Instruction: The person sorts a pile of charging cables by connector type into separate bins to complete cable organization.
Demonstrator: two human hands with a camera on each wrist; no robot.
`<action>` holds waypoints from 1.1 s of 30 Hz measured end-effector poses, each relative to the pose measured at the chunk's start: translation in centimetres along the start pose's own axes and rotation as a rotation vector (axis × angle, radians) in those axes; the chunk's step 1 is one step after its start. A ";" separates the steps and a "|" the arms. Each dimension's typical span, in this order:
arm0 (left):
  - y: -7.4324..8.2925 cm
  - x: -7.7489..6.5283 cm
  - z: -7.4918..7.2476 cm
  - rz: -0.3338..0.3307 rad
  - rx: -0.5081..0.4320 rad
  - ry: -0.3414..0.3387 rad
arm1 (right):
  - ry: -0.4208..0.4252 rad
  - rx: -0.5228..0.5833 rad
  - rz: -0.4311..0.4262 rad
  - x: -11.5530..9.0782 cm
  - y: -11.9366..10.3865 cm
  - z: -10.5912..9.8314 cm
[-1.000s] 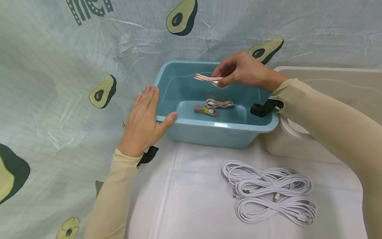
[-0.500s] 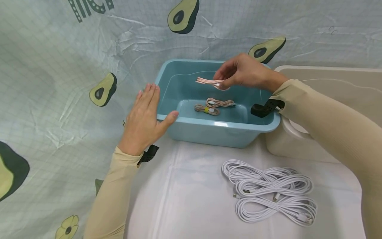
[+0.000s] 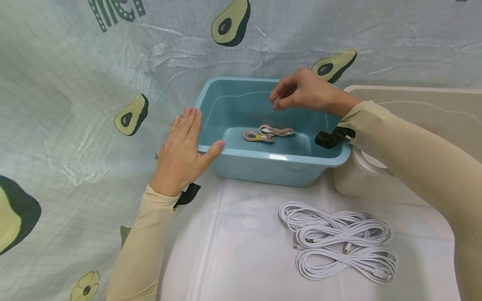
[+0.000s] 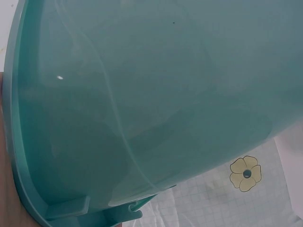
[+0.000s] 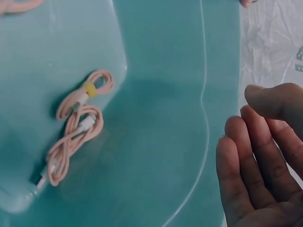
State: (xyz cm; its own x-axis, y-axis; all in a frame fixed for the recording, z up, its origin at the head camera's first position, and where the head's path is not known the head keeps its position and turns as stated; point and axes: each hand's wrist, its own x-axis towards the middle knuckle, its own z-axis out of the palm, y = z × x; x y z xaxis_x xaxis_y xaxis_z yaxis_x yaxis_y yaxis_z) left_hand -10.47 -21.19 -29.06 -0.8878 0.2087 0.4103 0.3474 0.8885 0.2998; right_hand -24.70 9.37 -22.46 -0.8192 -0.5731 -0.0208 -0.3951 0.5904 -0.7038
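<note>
hovering over a tub [image 3: 263, 170] of cables [image 5: 73, 137], the right hand [image 3: 308, 94] was half-spread; the left hand [image 3: 178, 152], straight-fingered, touched the left rim [image 3: 202, 93].

The bench [image 3: 241, 251] has a white surface, on which one straight crease is visible. Directly on it stands a blue basin [image 3: 260, 169], and just beside, at the right, a beige bin [image 3: 361, 186]. In front lie coiled white cables [image 3: 344, 232], partly overlapping.
</note>
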 end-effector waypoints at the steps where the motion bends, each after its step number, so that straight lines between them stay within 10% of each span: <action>1: 0.0 0.0 0.0 0.001 0.000 0.000 | 0.000 0.000 -0.003 -0.1 -0.1 -0.1; 19: 0.1 0.1 0.0 -0.026 0.017 -0.042 | -0.024 0.038 -0.093 -6.2 -3.4 -0.5; 33: 2.6 2.7 -4.1 -0.015 0.118 -0.332 | -0.067 0.020 -0.335 -15.6 -3.5 1.0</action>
State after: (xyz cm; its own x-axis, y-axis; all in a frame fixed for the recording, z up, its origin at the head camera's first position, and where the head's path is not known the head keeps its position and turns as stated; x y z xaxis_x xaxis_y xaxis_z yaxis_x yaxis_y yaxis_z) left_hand -10.71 -20.06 -23.63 -0.9490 0.2995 0.0986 0.3135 0.9295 0.1943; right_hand -10.13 15.73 -20.39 -0.6160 -0.7698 0.1672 -0.6287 0.3525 -0.6932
